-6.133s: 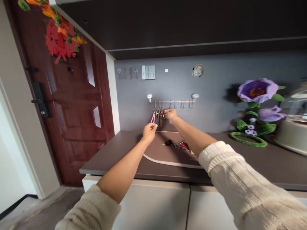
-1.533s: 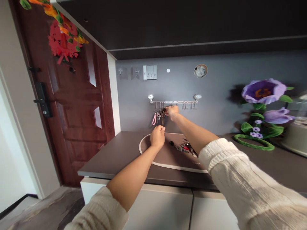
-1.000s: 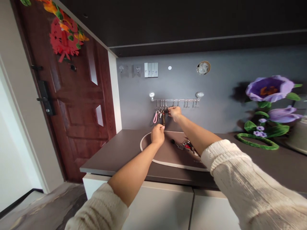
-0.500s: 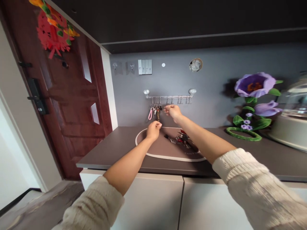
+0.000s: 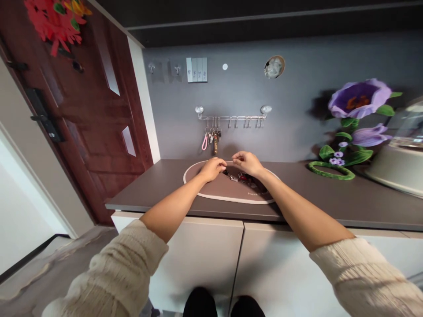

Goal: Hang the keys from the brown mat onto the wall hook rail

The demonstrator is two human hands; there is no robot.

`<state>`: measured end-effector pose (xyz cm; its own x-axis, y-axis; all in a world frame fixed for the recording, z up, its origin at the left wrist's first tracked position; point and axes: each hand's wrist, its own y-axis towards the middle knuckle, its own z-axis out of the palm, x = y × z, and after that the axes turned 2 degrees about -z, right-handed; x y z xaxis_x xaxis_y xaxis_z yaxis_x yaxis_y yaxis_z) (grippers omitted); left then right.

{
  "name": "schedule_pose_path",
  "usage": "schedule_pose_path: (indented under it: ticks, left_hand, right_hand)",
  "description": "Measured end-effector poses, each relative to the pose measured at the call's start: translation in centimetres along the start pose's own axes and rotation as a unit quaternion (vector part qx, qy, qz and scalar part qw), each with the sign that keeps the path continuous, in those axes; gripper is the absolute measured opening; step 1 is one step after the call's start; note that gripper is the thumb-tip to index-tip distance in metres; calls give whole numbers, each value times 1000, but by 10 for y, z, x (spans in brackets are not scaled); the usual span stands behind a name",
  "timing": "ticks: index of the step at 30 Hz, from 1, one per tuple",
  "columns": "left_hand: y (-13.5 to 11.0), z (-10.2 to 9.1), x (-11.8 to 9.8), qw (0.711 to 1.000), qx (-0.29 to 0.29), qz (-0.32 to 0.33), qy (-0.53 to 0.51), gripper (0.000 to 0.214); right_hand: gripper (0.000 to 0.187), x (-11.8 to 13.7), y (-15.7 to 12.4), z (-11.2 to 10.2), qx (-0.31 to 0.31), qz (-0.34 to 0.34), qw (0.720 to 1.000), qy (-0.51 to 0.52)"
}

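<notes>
A chrome hook rail (image 5: 231,117) is fixed to the grey wall. Key bunches (image 5: 211,140) hang from its left hooks, one with a pink loop and one with a brown fob. Below it an oval brown mat (image 5: 211,188) lies on the counter with another bunch of keys (image 5: 238,178) on it, black and red parts showing. My left hand (image 5: 213,168) hovers over the mat's left part with fingers curled, just left of those keys. My right hand (image 5: 247,162) reaches down over the same keys, fingers bent; whether it grips them is hidden.
A dark red door (image 5: 76,110) with a black handle stands at the left. Purple fabric flowers (image 5: 358,116) and a pale lidded pot (image 5: 396,158) sit at the counter's right. White cabinet doors (image 5: 211,259) are below the counter edge.
Both hands have come down from the hook rail to the keys on the mat. The brown-fob bunch now hangs free on the rail. The view has tipped downward.
</notes>
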<state>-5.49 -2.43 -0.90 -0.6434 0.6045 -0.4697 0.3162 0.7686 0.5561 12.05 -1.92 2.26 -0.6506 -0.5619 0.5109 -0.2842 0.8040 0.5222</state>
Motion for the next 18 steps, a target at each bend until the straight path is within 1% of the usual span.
schedule_pose_path:
  ticks: [2, 5, 10, 12, 15, 18]
  left_hand:
    - [0, 1, 2, 1000, 19, 14, 19, 19]
    - [1, 4, 4, 997, 38, 38, 51, 21]
    - [1, 5, 1, 989, 60, 74, 109, 17]
    - [1, 4, -1, 988, 59, 73, 125, 15]
    - [1, 1, -3, 988, 51, 55, 138, 13]
    - [1, -4, -4, 989, 28, 34, 141, 13]
  right_hand:
    - [14, -3, -2, -1, 22, -15, 998, -65]
    - [17, -7, -2, 0, 44, -27, 991, -126]
    - [20, -10, -1, 4, 62, -18, 985, -162]
    - [21, -9, -2, 5, 64, -11, 984, -164]
    - [21, -7, -3, 5, 67, -4, 984, -164]
    - [20, -6, -2, 5, 63, -5, 984, -165]
